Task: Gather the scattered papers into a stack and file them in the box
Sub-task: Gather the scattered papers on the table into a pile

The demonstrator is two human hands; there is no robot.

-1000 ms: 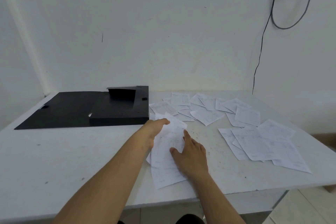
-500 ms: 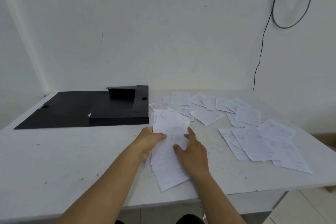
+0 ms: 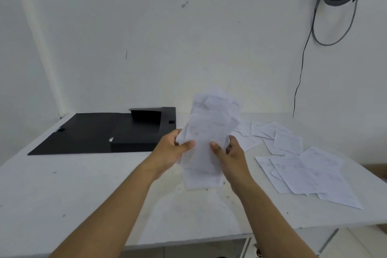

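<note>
A loose stack of white printed papers stands upright above the middle of the table, its sheets uneven at the top. My left hand grips its left edge and my right hand grips its right edge, thumbs on the front. Several more papers lie scattered flat on the right side of the table, with others further back. The black file box lies open at the back left, its lid flap spread flat to the left.
The white table meets a white wall at the back and left. A coiled grey cable hangs on the wall at the upper right. The table's front edge runs just below my forearms.
The papers that lay flat under my hands have been lifted off the table and turned upright between both hands. The view has also tilted upward slightly.
</note>
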